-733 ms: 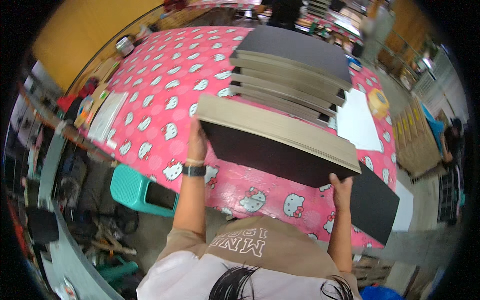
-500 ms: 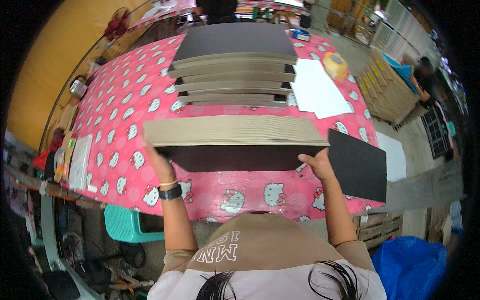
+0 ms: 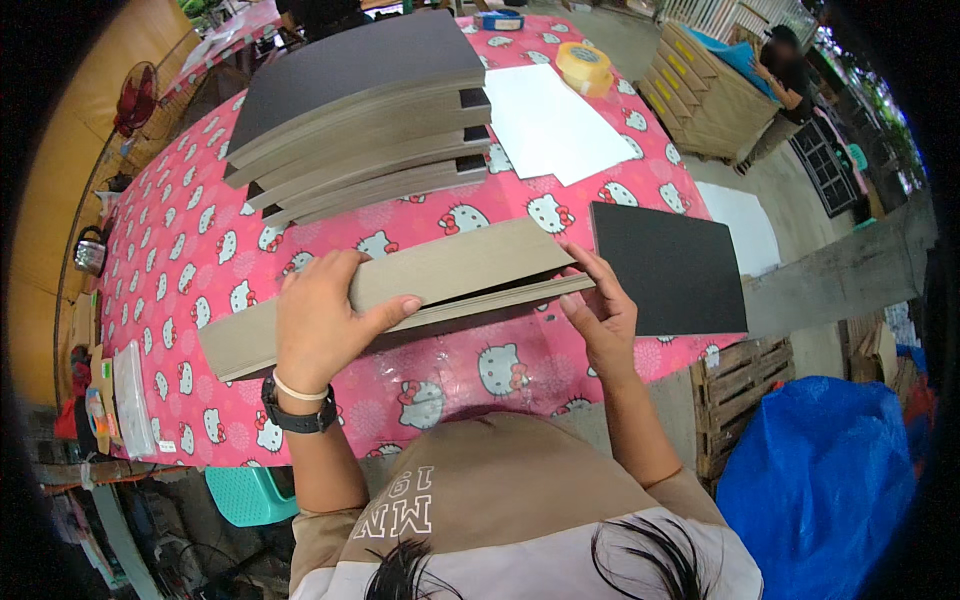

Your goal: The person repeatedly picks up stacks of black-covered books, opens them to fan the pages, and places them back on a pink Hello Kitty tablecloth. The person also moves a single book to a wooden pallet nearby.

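Observation:
A bundle of grey-brown cardboard sheets stands at a slant in front of me, its edge side facing up. My left hand lies across its left part, fingers over the far edge and thumb stretched along the top. At the right end my right hand pinches the sheets between thumb and fingers. A narrow dark gap there parts the upper sheets from the lower ones. Beyond the bundle stands a tall pile of boards with a black top, stacked in staggered layers. One black board lies flat to the right.
White paper, a roll of tape and a blue item lie on the pink patterned tablecloth. A teal stool and a blue bag flank me below. A person stands at the far right.
My left hand has moved from the bundle's left end onto its top. The bundle has come lower and tilted, and a gap has opened at its right end. The view has turned right.

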`<state>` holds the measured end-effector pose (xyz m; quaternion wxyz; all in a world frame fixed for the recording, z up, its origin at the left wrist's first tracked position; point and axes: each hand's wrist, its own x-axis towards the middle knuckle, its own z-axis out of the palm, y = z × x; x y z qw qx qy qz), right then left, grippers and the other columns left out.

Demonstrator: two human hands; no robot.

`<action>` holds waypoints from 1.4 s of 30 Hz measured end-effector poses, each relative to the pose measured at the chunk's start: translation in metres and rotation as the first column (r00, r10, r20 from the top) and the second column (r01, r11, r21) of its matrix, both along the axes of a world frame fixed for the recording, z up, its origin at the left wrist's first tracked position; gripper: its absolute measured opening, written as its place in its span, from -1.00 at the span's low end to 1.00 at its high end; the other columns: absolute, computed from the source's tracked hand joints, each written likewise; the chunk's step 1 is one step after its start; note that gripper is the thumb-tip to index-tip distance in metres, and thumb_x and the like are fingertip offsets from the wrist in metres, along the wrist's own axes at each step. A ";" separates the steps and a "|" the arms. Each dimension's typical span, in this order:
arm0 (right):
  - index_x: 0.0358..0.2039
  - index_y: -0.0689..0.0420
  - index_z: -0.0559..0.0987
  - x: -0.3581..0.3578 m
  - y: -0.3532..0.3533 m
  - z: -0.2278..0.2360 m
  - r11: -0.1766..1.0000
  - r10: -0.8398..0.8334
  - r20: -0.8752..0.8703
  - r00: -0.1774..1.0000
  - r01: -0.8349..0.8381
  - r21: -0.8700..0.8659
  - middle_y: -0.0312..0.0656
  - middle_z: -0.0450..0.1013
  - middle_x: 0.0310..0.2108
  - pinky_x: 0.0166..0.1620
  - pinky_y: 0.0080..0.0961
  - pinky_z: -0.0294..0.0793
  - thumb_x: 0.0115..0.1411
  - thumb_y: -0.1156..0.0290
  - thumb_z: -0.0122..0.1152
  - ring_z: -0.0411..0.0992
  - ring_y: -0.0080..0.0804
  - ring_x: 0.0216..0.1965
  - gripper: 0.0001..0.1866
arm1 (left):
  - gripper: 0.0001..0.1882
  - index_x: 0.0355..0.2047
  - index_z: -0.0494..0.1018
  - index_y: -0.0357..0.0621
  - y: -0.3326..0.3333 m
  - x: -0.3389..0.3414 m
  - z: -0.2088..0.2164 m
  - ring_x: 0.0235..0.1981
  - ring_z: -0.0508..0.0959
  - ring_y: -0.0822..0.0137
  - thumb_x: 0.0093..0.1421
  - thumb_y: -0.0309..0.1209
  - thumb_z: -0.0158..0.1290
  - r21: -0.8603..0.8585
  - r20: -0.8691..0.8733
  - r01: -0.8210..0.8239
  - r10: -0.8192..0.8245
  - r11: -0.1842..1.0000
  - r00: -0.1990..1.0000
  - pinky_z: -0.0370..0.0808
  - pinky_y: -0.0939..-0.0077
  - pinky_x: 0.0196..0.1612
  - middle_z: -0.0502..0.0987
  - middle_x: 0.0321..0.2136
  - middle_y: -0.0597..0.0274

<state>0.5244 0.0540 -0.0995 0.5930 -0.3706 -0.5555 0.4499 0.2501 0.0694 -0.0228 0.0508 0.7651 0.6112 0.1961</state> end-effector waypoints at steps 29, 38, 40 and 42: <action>0.10 0.28 0.29 0.000 -0.021 -0.003 0.936 -0.326 0.369 0.871 0.242 0.256 -0.01 0.30 0.07 0.12 -0.39 0.15 -0.03 0.58 0.15 0.26 -0.22 0.06 -0.40 | -0.36 -0.54 0.30 -0.33 0.021 0.000 0.002 -0.55 0.35 0.02 -0.20 0.11 0.17 0.002 0.031 -0.012 0.012 1.000 0.999 0.27 0.27 -0.45 0.34 -0.61 -0.06; 0.09 0.29 0.30 0.001 -0.019 0.002 0.958 -0.254 0.288 0.923 0.198 0.209 -0.03 0.29 0.05 0.13 -0.42 0.13 -0.07 0.57 0.16 0.22 -0.26 0.06 -0.37 | -0.35 -0.55 0.30 -0.32 0.021 0.000 0.002 -0.58 0.33 0.05 -0.20 0.12 0.17 0.024 0.033 -0.004 0.003 1.000 0.999 0.25 0.28 -0.48 0.33 -0.63 -0.04; 0.08 0.29 0.31 0.002 -0.019 0.000 0.956 -0.259 0.289 0.922 0.201 0.215 -0.03 0.29 0.05 0.14 -0.41 0.12 -0.08 0.57 0.16 0.22 -0.26 0.06 -0.38 | -0.35 -0.54 0.30 -0.32 0.022 0.000 0.001 -0.58 0.33 0.05 -0.20 0.12 0.17 0.024 0.033 -0.001 0.000 1.000 0.999 0.26 0.28 -0.48 0.33 -0.63 -0.04; 0.08 0.29 0.31 0.002 -0.019 0.001 0.958 -0.249 0.294 0.923 0.190 0.215 -0.03 0.29 0.06 0.14 -0.41 0.11 -0.08 0.57 0.16 0.22 -0.26 0.05 -0.38 | -0.34 -0.48 0.38 -0.31 0.021 0.000 0.004 -0.51 0.41 0.02 -0.22 0.15 0.18 -0.009 0.005 -0.020 0.020 1.000 1.000 0.31 0.25 -0.45 0.41 -0.58 -0.04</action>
